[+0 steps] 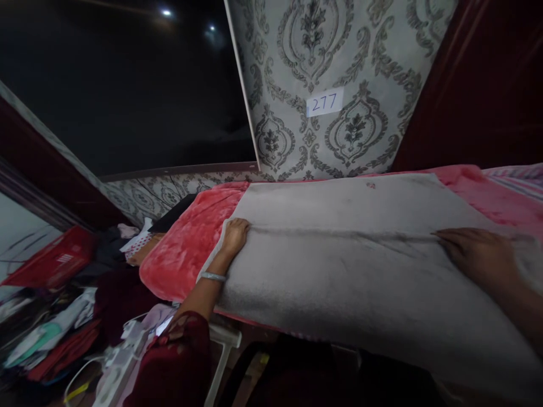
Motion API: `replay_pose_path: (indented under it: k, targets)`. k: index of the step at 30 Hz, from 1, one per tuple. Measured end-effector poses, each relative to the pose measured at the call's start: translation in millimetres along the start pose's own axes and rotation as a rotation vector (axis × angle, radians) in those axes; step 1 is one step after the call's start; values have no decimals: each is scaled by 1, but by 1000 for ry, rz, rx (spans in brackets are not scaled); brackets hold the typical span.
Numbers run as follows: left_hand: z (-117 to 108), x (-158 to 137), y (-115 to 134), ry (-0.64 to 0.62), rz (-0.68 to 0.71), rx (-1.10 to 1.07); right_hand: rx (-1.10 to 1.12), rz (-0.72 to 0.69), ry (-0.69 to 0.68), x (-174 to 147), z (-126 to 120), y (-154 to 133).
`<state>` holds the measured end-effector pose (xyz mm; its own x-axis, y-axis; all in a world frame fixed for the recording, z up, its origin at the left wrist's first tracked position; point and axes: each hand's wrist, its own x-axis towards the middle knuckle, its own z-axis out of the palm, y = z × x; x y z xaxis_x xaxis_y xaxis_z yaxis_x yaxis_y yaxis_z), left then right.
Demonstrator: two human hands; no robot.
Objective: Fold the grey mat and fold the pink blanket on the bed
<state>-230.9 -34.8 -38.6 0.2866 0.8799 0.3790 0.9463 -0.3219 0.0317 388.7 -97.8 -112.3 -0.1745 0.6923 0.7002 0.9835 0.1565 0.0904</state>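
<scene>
A wide grey cloth (305, 271) lies spread over a red plush blanket (182, 249), with a long raised crease running across it between my hands. At the left end of the crease, my left hand (236, 234) is closed on the cloth near its edge. My right hand (479, 254) pinches the crease at the right, fingertips pressed together; its thumb side is partly dark and blurred. A small reddish mark (371, 185) shows near the cloth's far edge. The near part of the cloth hangs down toward me.
Behind the table stands a patterned wall with a paper label (324, 102) reading 277 and a large dark screen (127, 85). On the left are a red basket (55, 260), heaped clothes (63, 333) and a white power strip (121, 362) with a cable. Striped fabric (520, 178) lies far right.
</scene>
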Motion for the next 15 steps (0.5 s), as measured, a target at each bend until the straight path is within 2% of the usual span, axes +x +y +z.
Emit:
replay_pose_path:
  k: [7,15]
  targets:
    - [-9,16,-8,47,5,-32,57,112,-164,22,-20,-1]
    - [-40,13,-1,90,7,-7,53,205,-123,34,-51,-10]
